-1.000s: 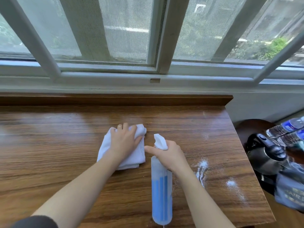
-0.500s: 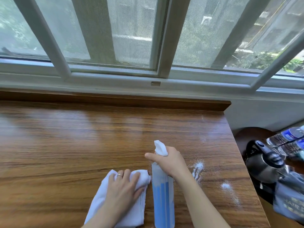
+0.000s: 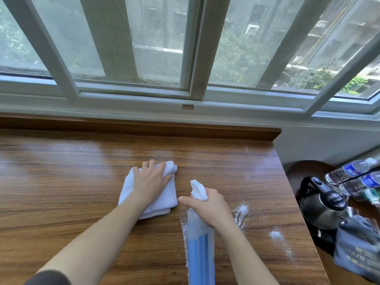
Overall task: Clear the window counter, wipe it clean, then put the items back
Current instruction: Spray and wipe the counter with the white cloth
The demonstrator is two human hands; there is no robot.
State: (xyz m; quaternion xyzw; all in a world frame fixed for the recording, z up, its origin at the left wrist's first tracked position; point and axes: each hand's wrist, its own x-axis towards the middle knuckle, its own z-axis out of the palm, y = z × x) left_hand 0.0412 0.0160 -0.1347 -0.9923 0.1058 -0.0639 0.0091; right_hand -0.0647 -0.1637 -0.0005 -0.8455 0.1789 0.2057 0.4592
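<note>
On the wooden counter (image 3: 61, 192), left hand (image 3: 151, 182) presses folded white cloth (image 3: 164, 202); right hand (image 3: 213, 208) grips spray bottle (image 3: 200, 243).

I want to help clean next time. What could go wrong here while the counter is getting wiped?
1. The white foam patches lie to the right of the cloth, so the left hand might miss them.
2. The right hand holds the spray bottle while wiping goes on; a bump could tip it or spray by accident.
3. Foam near the counter edge could get pushed off toward the kettle.
</note>
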